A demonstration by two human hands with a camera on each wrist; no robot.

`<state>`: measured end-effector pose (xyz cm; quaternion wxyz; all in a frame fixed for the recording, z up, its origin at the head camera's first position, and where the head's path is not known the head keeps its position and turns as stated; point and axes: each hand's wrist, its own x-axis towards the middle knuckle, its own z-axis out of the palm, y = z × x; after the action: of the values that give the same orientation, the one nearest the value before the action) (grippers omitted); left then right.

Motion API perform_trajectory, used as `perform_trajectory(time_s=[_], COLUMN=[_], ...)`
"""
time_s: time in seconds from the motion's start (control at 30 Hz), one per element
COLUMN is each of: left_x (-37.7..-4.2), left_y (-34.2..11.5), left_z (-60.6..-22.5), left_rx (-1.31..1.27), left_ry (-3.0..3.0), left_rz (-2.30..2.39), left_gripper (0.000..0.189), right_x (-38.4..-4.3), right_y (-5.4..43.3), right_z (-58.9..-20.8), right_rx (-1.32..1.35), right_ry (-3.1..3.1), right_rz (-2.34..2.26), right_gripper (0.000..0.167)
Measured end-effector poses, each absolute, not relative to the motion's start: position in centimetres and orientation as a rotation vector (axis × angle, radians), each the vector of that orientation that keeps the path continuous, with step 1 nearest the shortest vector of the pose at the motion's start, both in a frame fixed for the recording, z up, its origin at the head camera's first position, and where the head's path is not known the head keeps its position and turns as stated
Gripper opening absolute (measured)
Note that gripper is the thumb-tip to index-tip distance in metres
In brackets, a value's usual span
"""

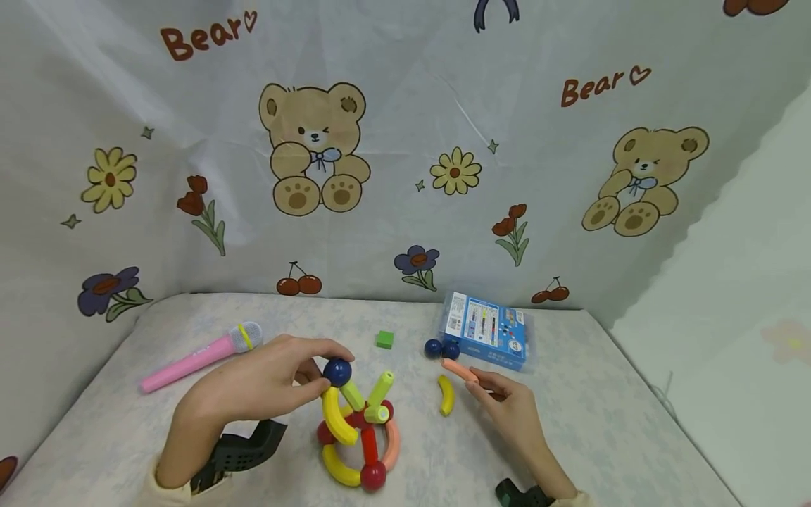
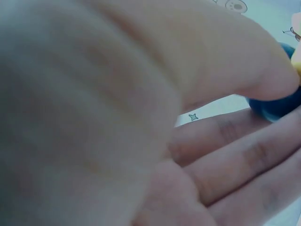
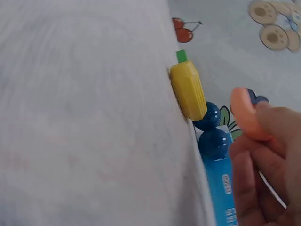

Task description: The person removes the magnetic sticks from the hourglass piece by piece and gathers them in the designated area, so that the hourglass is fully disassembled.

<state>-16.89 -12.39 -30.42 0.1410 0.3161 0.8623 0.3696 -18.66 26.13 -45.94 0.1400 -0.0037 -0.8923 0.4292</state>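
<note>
My left hand (image 1: 253, 384) pinches a dark blue ball (image 1: 337, 372) between thumb and fingers at the top of a magnetic stick-and-ball build. A curved yellow stick (image 1: 338, 419) and a light green stick (image 1: 353, 396) meet just below that ball. Lower in the build are red balls (image 1: 373, 476), a straight red stick (image 1: 369, 446) and a curved orange stick (image 1: 393, 445). Over to the right, my right hand (image 1: 512, 410) holds a curved orange stick (image 3: 245, 114) by one end, off the table. In the left wrist view the palm and thumb cover most of the blue ball (image 2: 273, 107).
A blue box (image 1: 484, 329) in clear plastic stands at the back right, two dark blue balls (image 1: 434, 348) by its left corner. A loose curved yellow stick (image 1: 446, 395) lies near my right hand. Behind the build sits a green block (image 1: 384, 339); a pink toy microphone (image 1: 196, 360) lies left.
</note>
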Motion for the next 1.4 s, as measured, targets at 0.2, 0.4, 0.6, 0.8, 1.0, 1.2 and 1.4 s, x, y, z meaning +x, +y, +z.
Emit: perform_trajectory(time_s=[0.2,0.4,0.6,0.8,1.0,1.2,1.4], left_x=[-16.8,-16.8,-16.9,-17.0,-17.1,-17.1,-17.0], left_y=[-12.4,-12.4,-12.3,-12.2,-12.3,-12.2,-12.2], left_z=[-30.5,-30.2,-30.1,-30.2,-30.3,-30.4,-30.4], left_rx=[0.929,0.920,0.914,0.892,0.910,0.909,0.894], left_ry=[2.469,2.485,2.504,2.491,2.488,2.500,2.505], left_rz=[1.069,1.060,1.047,1.051,1.058,1.048,1.043], left_gripper=[0.036,0.036,0.036,0.037,0.037,0.037,0.038], right_x=[-18.5,-18.7,-18.8,-18.8,-18.7,-18.6,-18.6], right_y=[27.2,27.1,26.3,26.2,26.3,26.5,26.7], right_z=[-47.5,-47.8,-47.6,-47.5,-47.7,-48.0,-48.0], right_rx=[-0.108,-0.048,-0.019,-0.021,0.044,0.187,0.231], right_ry=[-2.600,-2.626,-2.676,-2.710,-2.723,-2.714,-2.712], right_rz=[1.261,1.200,1.214,1.136,1.154,1.162,1.166], right_gripper=[0.035,0.027,0.027,0.012,0.031,0.036,0.035])
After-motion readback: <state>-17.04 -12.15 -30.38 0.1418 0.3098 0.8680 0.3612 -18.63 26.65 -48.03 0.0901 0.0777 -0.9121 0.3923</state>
